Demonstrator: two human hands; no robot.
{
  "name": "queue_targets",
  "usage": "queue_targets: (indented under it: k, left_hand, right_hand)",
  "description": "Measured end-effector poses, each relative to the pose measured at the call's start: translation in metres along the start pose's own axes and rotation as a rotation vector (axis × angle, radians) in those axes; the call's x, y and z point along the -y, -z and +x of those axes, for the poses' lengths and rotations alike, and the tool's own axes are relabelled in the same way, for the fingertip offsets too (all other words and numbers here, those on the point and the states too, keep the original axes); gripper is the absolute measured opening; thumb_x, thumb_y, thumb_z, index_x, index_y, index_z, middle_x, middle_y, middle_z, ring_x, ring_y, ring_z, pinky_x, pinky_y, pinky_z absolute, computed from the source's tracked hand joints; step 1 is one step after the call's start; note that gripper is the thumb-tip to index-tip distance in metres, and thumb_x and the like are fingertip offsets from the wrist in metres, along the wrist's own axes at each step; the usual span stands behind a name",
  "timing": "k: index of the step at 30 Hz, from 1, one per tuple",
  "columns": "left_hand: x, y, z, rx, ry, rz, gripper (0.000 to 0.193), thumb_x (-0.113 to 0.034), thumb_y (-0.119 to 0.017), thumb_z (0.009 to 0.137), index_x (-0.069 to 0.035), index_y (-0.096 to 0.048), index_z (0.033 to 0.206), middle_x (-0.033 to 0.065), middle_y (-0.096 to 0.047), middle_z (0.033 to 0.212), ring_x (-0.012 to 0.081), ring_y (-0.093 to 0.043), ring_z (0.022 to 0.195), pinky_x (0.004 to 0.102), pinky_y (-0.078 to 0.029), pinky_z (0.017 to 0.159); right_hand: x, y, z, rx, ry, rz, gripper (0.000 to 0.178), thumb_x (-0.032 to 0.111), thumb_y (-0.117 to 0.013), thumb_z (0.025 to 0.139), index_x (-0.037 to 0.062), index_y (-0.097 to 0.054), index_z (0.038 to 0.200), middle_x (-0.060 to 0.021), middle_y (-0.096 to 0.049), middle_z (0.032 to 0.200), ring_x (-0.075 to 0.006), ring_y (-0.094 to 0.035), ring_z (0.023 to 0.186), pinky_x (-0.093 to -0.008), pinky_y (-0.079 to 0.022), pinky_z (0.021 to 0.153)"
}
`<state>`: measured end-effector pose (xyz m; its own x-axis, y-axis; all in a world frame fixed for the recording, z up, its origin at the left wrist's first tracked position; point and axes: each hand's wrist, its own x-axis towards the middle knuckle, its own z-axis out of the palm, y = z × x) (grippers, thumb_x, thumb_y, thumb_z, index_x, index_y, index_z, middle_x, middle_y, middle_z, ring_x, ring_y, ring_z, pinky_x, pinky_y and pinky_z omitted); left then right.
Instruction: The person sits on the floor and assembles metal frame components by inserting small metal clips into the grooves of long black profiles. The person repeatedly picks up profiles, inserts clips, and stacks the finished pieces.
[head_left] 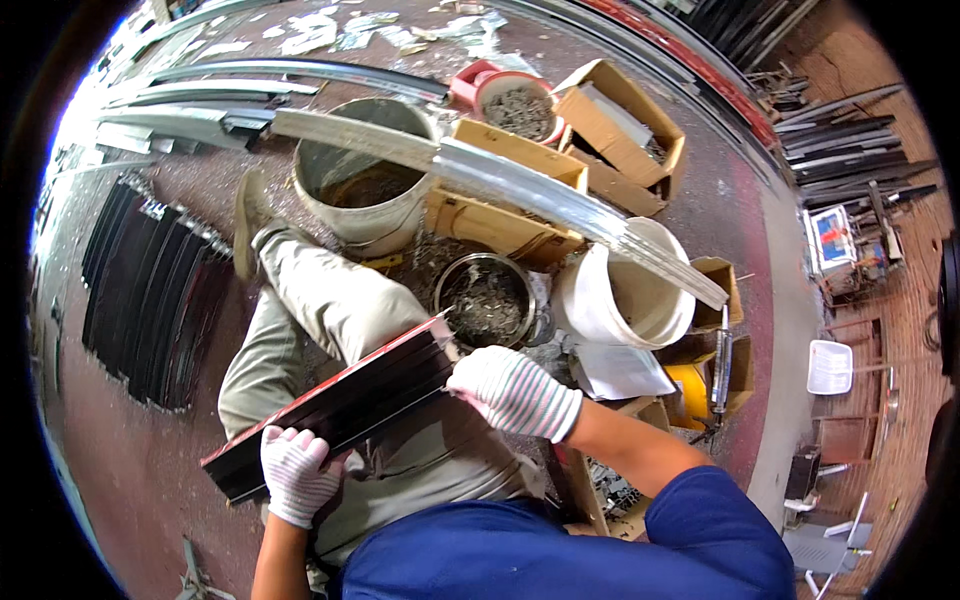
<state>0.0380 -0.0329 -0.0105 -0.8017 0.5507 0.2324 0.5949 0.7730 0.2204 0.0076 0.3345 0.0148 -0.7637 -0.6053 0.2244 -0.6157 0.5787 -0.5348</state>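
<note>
A long black profile (350, 400) with a red edge lies slanted across my lap, over the light trousers. My left hand (298, 475), in a white striped knit glove, is closed around its lower left end, fingers over the top face. At the upper right end my right hand (515, 393), gloved the same way, has its fingers closed against the profile's corner. Whether a small piece is also pinched there is hidden by the glove. Just beyond that end stands a round metal pot (486, 258) with dark scraps in it.
A pale metal bar (530, 185) lies across a grey bucket (365, 236), a wooden box (490, 222) and a white bucket (590, 305). Stacked black profiles (150, 300) are on the floor at left. Cardboard boxes (630, 125) and a red-rimmed tub (518, 108) stand farther off.
</note>
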Motion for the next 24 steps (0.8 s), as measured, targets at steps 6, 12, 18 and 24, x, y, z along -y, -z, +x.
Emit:
queue_targets:
  k: [6,12,18,24]
  left_hand:
    - [-0.006,0.003,0.003,-0.034,0.008,-0.023,0.046,-0.029,-0.088,0.063,-0.017,-0.044,0.068,0.0056,-0.044,0.069,0.0304,-0.051,0.069,0.0442,-0.039,0.077]
    - [-0.003,-0.005,0.001,-0.069,-0.011,-0.020,0.047,-0.028,-0.089,0.062,-0.017,-0.045,0.071,0.0067,-0.044,0.071,0.0312,-0.050,0.071,0.0452,-0.040,0.078]
    - [-0.005,-0.003,0.001,-0.069,-0.002,-0.012,0.046,-0.027,-0.089,0.066,-0.016,-0.045,0.071,0.0072,-0.045,0.070,0.0323,-0.050,0.069,0.0465,-0.039,0.076]
    - [-0.002,-0.006,-0.004,-0.060,0.001,-0.006,0.049,-0.029,-0.090,0.060,-0.016,-0.044,0.071,0.0076,-0.044,0.072,0.0325,-0.050,0.072,0.0460,-0.040,0.078]
  right_hand:
    - [-0.044,0.030,-0.023,-0.090,-0.151,0.061,0.021,0.015,-0.073,0.090,0.0042,-0.073,0.108,-0.0165,-0.071,0.095,-0.0379,-0.069,0.092,-0.0478,-0.055,0.088]
    - [-0.186,0.114,-0.096,-0.584,-0.680,-0.771,0.059,0.028,-0.083,0.083,0.0054,-0.064,0.135,-0.0176,-0.064,0.133,-0.0394,-0.059,0.124,-0.0503,-0.047,0.110]
    - [-0.231,0.123,-0.107,-0.312,-0.850,-0.844,0.078,0.032,-0.089,0.076,0.0070,-0.058,0.143,-0.0155,-0.054,0.147,-0.0375,-0.050,0.137,-0.0532,-0.039,0.120]
    - [-0.235,0.124,-0.106,-0.338,-0.795,-0.844,0.068,0.029,-0.090,0.073,0.0081,-0.061,0.131,-0.0136,-0.059,0.136,-0.0359,-0.053,0.132,-0.0519,-0.040,0.116]
